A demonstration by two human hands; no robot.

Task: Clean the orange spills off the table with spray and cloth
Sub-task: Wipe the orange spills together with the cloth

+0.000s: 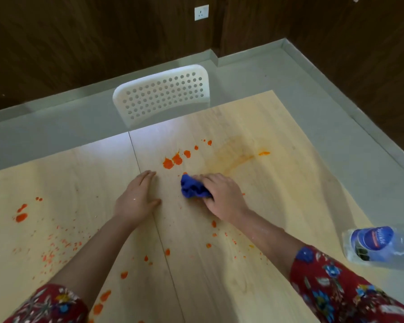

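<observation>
The right hand (pixel 222 197) reaches toward the middle of the table (pixel 289 206), fingers curled over a bunched blue cloth (pixel 193 190) and gripping it against the tabletop. The cloth sticks out past the fingertips on the left side of the hand; the part under the palm is hidden. The left hand (pixel 138 199) lies flat on the table just beside it, palm down, fingers straight and close together, thumb spread to the side, holding nothing. Both forearms are bare, and red flowered sleeves (pixel 341 287) are cut off at the bottom of the view.

Orange spills (pixel 168 163) sit just beyond the cloth toward the far edge as a row of thick blots. More blots and fine specks are scattered toward the left edge and along the near edge between the arms. A pale orange smear (pixel 238 159) curves toward the far right corner.

A clear plastic bottle (pixel 383 245) with a blue label lies on its side at the right edge of the table, its far end cut off by the frame. Its top is out of view, and how much liquid it holds is hard to make out.

A white perforated chair (pixel 163 94) stands at the far edge.
</observation>
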